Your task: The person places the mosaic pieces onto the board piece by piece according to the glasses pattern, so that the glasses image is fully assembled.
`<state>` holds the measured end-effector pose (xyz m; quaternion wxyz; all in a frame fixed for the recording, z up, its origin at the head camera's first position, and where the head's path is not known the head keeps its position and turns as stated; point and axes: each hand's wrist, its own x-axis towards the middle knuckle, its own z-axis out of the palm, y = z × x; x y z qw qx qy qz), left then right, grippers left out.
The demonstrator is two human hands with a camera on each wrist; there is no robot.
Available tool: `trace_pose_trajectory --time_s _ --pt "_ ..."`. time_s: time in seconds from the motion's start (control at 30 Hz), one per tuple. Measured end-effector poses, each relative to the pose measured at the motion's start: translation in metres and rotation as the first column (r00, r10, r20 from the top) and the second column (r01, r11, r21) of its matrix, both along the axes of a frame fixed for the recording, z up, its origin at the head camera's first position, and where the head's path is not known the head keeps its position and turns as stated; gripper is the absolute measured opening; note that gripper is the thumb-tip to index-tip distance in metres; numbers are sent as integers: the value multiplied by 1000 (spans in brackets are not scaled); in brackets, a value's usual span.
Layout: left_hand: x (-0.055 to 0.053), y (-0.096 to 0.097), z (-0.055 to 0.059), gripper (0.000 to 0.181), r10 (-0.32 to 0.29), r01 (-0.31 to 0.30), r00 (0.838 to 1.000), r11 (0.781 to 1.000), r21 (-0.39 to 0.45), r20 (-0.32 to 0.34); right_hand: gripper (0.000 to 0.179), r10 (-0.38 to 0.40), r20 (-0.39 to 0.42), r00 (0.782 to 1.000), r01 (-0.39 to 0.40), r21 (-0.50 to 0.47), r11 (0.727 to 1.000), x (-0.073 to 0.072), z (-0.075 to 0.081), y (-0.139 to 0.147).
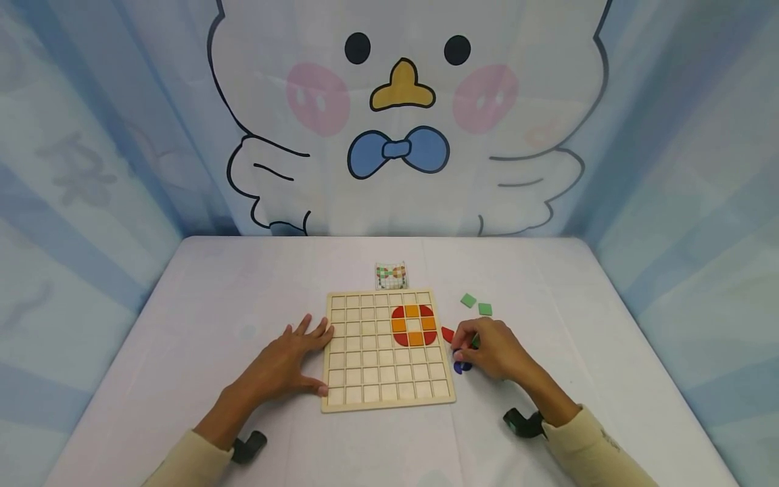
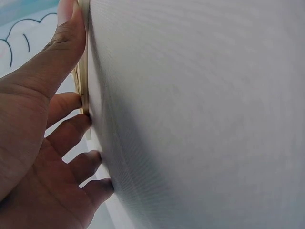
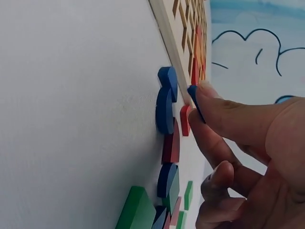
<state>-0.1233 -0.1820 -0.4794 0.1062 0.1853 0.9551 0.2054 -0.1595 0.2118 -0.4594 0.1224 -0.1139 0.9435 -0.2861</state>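
White table (image 1: 255,284), pale wooden grid (image 1: 387,352), left hand (image 1: 287,360) spread, right hand (image 1: 494,348) pinching blue piece (image 3: 194,98)

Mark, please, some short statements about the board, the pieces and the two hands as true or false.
1. The left hand touches the board. True.
2. Nothing lies beyond the board's far edge. False: a card lies there.
3. The right hand pinches a blue piece. True.
4. Nothing green lies right of the board. False: green pieces lie there.
5. Four orange pieces lie on the board. True.
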Motion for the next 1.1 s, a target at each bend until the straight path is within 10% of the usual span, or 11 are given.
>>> trace_pose_trajectory --time_s 0.53,1.1 --pt "0 -1 -1 111 -12 12 1000 1000 12 -14 13 -19 -14 1000 17 -136 991 5 -4 -25" --pt "-1 -1 -3 111 -4 4 1000 1000 3 -11 15 -102 -68 992 101 -8 995 12 -12 -48"
